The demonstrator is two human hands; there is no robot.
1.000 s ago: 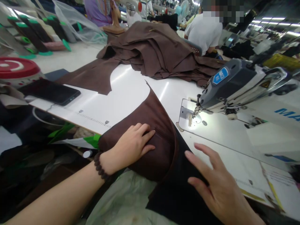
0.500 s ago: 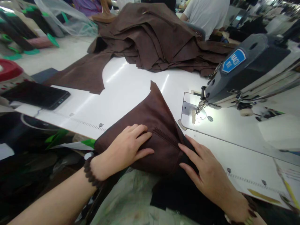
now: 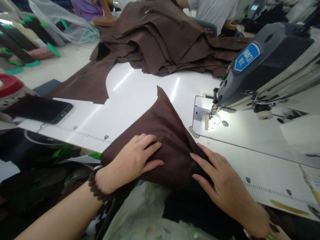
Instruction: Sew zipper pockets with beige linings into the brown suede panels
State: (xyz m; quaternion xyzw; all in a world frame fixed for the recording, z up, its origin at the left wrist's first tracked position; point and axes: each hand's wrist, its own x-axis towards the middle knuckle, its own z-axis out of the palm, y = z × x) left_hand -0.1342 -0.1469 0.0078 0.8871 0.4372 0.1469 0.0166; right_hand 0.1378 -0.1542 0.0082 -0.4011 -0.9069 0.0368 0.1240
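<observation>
A dark brown leather-like piece (image 3: 172, 121) with a stitched slit or pocket opening lies over the table's front edge, its pointed end towards the back. My left hand (image 3: 135, 156) rests on it left of the slit, open, with thumb and fingers apart. At the piece's right edge is my right hand (image 3: 220, 180), also open, its index fingertip touching the end of the slit and its thumb lower down. Black cloth (image 3: 190, 208) hangs below the piece, over my lap. The right hand's outer fingers are partly hidden.
A sewing machine (image 3: 265, 56) stands at the right, its needle area lit. Stacked brown pieces (image 3: 160, 40) cover the back of the white table (image 3: 135, 90). On the left are a phone (image 3: 40, 108), a red-lidded container (image 3: 11, 86) and thread spools (image 3: 32, 56). Another person (image 3: 217, 13) sits beyond.
The view has shifted slightly. Both hands keep nearly the same place on the brown piece, and nothing has been picked up or let go.
</observation>
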